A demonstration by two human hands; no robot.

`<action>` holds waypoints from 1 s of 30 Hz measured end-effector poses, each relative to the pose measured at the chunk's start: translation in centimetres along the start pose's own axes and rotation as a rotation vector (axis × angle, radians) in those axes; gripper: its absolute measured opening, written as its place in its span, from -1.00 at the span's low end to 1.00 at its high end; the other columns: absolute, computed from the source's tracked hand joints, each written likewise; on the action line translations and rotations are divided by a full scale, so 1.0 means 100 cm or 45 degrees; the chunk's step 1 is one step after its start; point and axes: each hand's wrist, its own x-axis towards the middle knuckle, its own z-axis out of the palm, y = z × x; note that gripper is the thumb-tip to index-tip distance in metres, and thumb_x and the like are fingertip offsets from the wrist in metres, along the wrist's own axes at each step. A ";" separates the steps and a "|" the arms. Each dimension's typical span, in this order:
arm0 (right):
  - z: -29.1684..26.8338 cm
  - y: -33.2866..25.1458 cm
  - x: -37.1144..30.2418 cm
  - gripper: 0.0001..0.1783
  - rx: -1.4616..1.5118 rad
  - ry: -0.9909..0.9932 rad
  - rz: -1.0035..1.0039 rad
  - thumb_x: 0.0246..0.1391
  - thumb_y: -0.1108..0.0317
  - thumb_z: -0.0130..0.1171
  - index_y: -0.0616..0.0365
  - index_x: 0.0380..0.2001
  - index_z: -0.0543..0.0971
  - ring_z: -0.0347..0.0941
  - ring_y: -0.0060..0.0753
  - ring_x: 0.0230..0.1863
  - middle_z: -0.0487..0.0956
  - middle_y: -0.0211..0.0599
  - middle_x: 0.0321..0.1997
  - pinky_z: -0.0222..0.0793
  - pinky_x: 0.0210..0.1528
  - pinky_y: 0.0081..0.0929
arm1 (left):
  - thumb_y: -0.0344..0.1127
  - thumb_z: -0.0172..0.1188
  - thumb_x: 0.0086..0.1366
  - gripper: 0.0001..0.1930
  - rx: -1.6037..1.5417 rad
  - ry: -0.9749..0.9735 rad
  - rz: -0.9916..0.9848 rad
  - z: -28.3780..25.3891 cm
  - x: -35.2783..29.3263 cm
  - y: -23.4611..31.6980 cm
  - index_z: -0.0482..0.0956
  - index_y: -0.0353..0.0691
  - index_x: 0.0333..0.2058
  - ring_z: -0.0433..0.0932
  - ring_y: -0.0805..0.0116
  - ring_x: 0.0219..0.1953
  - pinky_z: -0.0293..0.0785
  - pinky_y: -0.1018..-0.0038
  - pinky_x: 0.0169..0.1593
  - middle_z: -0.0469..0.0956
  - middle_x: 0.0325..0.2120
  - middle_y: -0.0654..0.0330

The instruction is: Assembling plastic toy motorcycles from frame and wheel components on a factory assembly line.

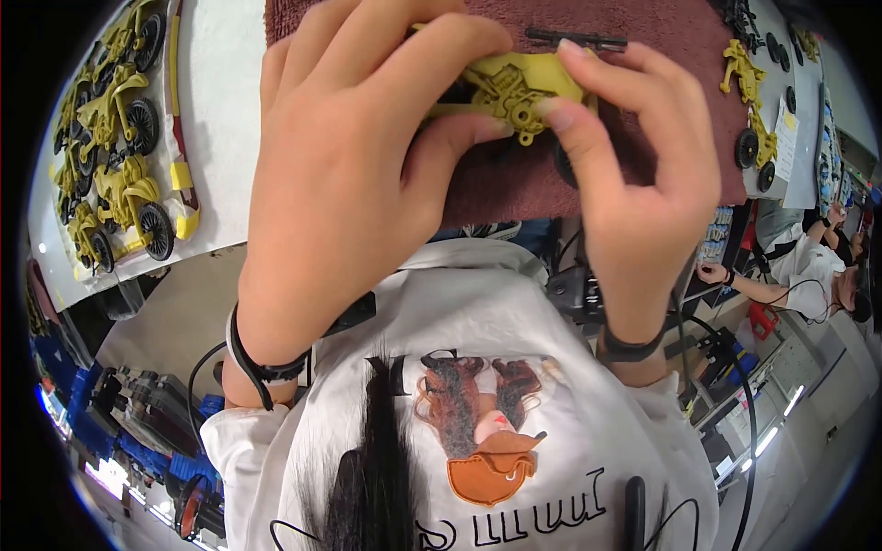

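Between my two hands I hold a yellow toy motorcycle body with moulded engine detail, above a reddish-brown towel. My left hand grips its left end, the thumb pressed along the lower edge and the fingers curled over the top. On the right end, the thumb and forefinger of my right hand pinch it. A black rod-like part shows just beyond the body, close to my right fingertips; whether it is attached I cannot tell. Part of a black wheel shows below, mostly hidden by my right hand.
Several yellow toy motorcycles with black wheels stand in rows on the white table to the left. More yellow frames and loose black wheels lie at the right. Another person sits farther off to the right.
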 end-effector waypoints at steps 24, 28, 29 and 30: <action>-0.033 -0.001 -0.005 -0.48 0.873 -0.280 0.037 -0.05 0.18 0.34 0.35 -0.13 0.46 0.50 -0.43 -0.14 0.49 -0.06 -0.14 0.40 -0.09 -0.64 | -0.26 0.42 0.01 -0.50 -1.282 0.166 -0.370 -0.004 -0.021 0.012 0.44 -0.48 -0.17 0.58 0.16 -0.18 0.50 0.41 -0.08 0.52 -0.27 -0.04; -0.035 -0.002 -0.009 -0.47 0.903 -0.263 0.017 -0.03 0.16 0.32 0.34 -0.12 0.44 0.49 -0.47 -0.17 0.49 -0.06 -0.13 0.39 -0.12 -0.67 | -0.22 0.40 0.04 -0.53 -1.240 0.209 -0.273 -0.003 -0.019 0.015 0.45 -0.46 -0.20 0.58 0.20 -0.23 0.51 0.47 -0.15 0.50 -0.31 -0.01; -0.033 0.002 -0.009 -0.45 0.900 -0.236 -0.041 -0.05 0.16 0.34 0.34 -0.11 0.43 0.49 -0.48 -0.18 0.49 -0.06 -0.13 0.39 -0.13 -0.68 | -0.22 0.40 0.04 -0.53 -1.265 0.207 -0.315 -0.003 -0.018 0.017 0.45 -0.46 -0.20 0.58 0.20 -0.23 0.51 0.47 -0.15 0.50 -0.31 -0.01; -0.032 0.005 -0.010 -0.43 0.896 -0.209 -0.099 -0.06 0.15 0.35 0.34 -0.11 0.43 0.49 -0.49 -0.19 0.49 -0.07 -0.13 0.38 -0.14 -0.69 | -0.22 0.40 0.04 -0.53 -1.265 0.208 -0.312 -0.004 -0.017 0.018 0.45 -0.46 -0.20 0.58 0.20 -0.23 0.51 0.47 -0.15 0.50 -0.31 -0.01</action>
